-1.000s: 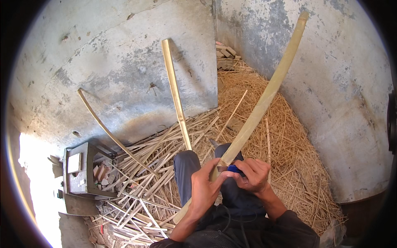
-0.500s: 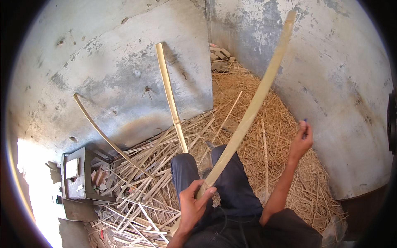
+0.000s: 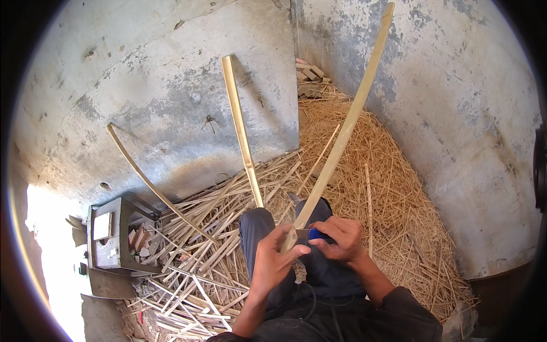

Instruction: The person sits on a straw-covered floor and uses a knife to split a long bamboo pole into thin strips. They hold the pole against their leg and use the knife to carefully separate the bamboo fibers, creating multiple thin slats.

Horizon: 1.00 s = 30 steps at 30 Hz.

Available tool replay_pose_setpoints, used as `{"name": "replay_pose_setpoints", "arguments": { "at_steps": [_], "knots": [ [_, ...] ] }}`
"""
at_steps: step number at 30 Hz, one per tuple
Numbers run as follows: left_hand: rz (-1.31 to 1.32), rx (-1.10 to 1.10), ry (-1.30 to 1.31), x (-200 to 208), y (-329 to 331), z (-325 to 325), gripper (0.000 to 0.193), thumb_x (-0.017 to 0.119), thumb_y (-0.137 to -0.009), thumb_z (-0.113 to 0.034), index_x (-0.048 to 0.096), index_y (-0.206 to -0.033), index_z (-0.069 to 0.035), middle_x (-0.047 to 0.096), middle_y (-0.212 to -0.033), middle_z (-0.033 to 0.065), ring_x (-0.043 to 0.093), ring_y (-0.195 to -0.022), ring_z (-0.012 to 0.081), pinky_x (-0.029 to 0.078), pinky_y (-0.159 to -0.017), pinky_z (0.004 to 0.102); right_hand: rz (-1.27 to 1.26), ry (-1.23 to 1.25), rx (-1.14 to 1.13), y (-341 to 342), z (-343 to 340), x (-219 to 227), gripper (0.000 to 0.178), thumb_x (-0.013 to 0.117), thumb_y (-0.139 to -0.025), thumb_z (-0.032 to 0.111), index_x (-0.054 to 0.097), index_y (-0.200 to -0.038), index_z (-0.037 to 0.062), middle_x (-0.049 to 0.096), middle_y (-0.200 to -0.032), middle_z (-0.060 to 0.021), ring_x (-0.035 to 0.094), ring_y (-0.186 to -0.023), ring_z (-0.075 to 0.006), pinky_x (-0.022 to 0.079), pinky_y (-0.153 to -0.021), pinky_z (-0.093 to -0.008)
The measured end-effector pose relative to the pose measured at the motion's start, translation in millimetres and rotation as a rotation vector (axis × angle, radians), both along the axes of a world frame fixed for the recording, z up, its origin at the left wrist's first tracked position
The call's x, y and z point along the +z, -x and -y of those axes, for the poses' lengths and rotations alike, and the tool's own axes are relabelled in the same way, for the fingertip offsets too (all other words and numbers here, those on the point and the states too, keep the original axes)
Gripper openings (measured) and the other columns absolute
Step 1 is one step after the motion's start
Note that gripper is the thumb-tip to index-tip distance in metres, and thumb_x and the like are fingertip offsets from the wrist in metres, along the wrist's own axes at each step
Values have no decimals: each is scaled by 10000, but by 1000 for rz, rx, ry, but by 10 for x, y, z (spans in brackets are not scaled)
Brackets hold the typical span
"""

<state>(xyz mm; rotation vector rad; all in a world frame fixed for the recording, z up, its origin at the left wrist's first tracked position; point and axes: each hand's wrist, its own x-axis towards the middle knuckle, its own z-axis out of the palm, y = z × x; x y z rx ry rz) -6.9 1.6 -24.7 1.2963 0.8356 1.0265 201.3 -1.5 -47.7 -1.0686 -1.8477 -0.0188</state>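
Observation:
My left hand [image 3: 275, 256] grips a long, pale bamboo strip [image 3: 346, 134] near its lower end. The strip slants up to the right, its far end high before the wall. Closed around a blue-handled knife [image 3: 315, 234], my right hand [image 3: 340, 238] is close beside the left one. Its short grey blade appears to meet the strip just above my left thumb; the exact contact is too small to make out. Both hands are over my dark-trousered knees.
A wider split bamboo piece [image 3: 240, 125] stands upright past my left knee. Thin strips [image 3: 196, 279] lie heaped at left, and straw-like shavings [image 3: 393, 211] cover the floor at right. A wooden box [image 3: 108, 245] stands far left. Worn walls [image 3: 171, 85] meet behind.
My right hand has come in from the right, down to the strip beside my left hand. The left hand has shifted slightly up, and the strip's upper end has moved a little up and left.

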Motion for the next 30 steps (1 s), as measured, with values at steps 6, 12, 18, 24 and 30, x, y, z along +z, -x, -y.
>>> {"name": "replay_pose_setpoints", "arguments": {
  "at_steps": [6, 12, 18, 24, 30],
  "knots": [
    [10, -60, 83, 49, 15, -12, 680, 827, -900, -380, 602, -1374, 52, 711, -1186, 67, 640, -1070, 102, 511, -935, 268, 32, -9, 21, 26, 3, 80, 341, 792, -889, 434, 754, -980, 107, 606, -708, -3, 573, -521, -182, 450, -485, -325],
    [10, -66, 63, 144, -14, -15, 660, 793, -943, -354, 593, -1423, 51, 719, -1177, 66, 635, -1071, 98, 510, -941, 267, 78, -23, 13, 36, -8, 177, 328, 785, -893, 438, 753, -967, 120, 578, -689, 4, 552, -510, -178, 431, -476, -322],
    [-111, 22, -5, 102, -23, -4, 548, 758, -994, -245, 593, -1426, 50, 730, -1073, 32, 627, -968, 70, 511, -866, 236, 150, -55, -61, 27, -26, 244, 295, 794, -881, 425, 757, -946, 140, 544, -664, 13, 545, -507, -164, 417, -475, -312],
    [-180, 42, -20, 86, -33, -16, 484, 737, -1012, -189, 604, -1403, 63, 724, -1030, 23, 609, -932, 57, 505, -835, 227, 173, -73, -92, 14, -19, 276, 293, 793, -881, 430, 757, -936, 145, 532, -643, 19, 544, -508, -154, 402, -472, -306],
    [-320, 51, -34, 195, -25, 8, 414, 739, -1008, -219, 669, -1321, 43, 719, -928, 22, 592, -899, 48, 490, -802, 224, 180, -81, -104, 8, 11, 281, 274, 785, -903, 408, 755, -928, 136, 533, -637, 15, 539, -510, -181, 401, -473, -315]
  ]
}}
